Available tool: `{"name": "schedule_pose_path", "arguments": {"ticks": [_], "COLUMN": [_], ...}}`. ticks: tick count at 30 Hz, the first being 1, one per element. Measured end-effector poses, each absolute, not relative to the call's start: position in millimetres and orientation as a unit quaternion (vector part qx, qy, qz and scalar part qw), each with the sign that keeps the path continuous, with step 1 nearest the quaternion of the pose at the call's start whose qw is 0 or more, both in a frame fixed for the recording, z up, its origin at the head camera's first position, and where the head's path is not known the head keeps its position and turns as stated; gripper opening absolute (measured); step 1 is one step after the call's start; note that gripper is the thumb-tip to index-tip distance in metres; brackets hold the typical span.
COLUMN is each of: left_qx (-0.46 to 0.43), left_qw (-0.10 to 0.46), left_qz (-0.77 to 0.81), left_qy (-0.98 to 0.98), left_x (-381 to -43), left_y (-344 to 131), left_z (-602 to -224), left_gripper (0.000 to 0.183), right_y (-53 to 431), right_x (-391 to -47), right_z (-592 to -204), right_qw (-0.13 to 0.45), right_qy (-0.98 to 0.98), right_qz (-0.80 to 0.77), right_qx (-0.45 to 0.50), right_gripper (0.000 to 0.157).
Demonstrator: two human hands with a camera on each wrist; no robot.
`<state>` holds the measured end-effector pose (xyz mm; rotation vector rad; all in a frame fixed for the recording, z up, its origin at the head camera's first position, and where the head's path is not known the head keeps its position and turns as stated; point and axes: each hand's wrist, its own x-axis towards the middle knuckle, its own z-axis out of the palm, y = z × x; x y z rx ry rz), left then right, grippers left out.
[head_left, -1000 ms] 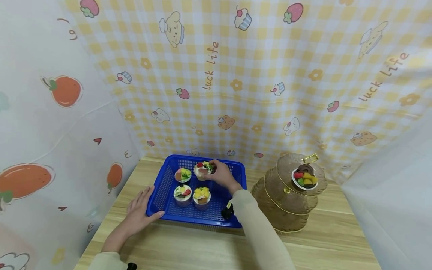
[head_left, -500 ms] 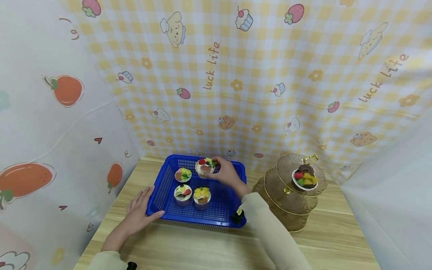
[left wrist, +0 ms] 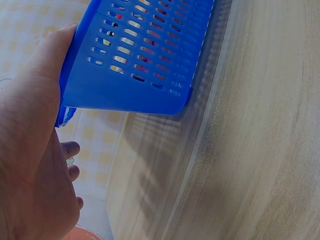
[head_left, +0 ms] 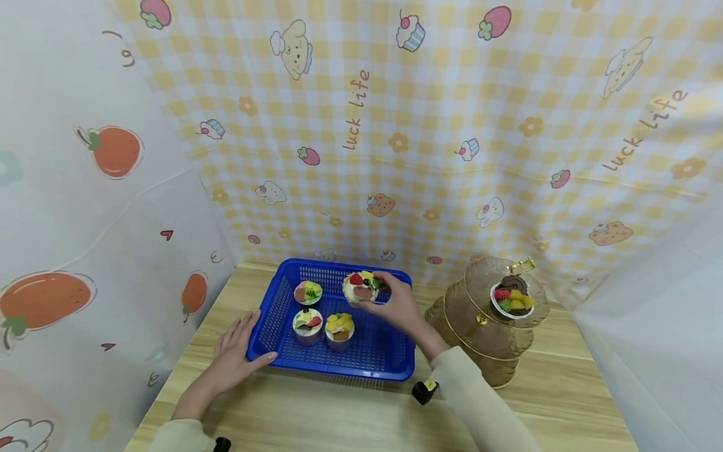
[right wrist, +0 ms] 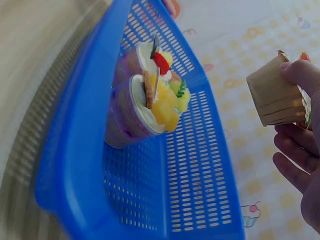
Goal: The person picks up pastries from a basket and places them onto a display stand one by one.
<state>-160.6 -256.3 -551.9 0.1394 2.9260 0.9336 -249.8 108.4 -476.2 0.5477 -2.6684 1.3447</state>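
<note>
My right hand point(head_left: 402, 309) pinches a cupcake point(head_left: 359, 290) topped with cream, a strawberry and other fruit, held above the blue basket point(head_left: 330, 369). In the right wrist view the cupcake's tan paper cup point(right wrist: 276, 92) hangs clear of the basket wall, between thumb and fingers. At the basket's left front corner rests my left hand point(head_left: 233, 353), its thumb along the rim and its fingers extended outside. Still inside the basket are a yellow-fruit dessert cup point(head_left: 340, 328), a strawberry-topped dessert cup point(head_left: 307, 325) and a small fruit cupcake point(head_left: 308, 292).
A brown translucent tiered stand point(head_left: 480, 351) with gold edges stands right of the basket. On its top tier sits a chocolate fruit cupcake point(head_left: 512, 298). The wooden table point(head_left: 339, 414) meets a checked cloth backdrop point(head_left: 429, 157) behind.
The right hand has lifted the cupcake from the basket's back and carried it rightward. The left hand stays in place at the basket's corner.
</note>
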Motion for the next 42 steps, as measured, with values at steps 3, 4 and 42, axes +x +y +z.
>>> {"name": "schedule_pose_path", "arguments": {"ticks": [3,4,42], "left_qx": [0.044,0.044,0.048], "left_qw": [0.034,0.034,0.034], "left_qz": [0.302,0.301,0.311], "left_qy": [0.952,0.952,0.949], "left_x": [-160.8,-160.8,-160.7], "left_y": [-255.8,-255.6,-255.6], "left_z": [-551.4,-551.1,-551.8], "left_gripper": [0.102,0.102,0.103], "right_y": [120.0,124.4,260.3], "right_x": [-239.8,-236.1,-147.8], "right_z": [-473.0,-472.3,-503.7], "right_qw": [0.058,0.061,0.303], "right_qy": [-0.874,-0.876,-0.883], "right_qz": [0.451,0.449,0.357], "right_qx": [0.17,0.164,-0.004], "right_gripper": [0.067,0.067,0.063]}}
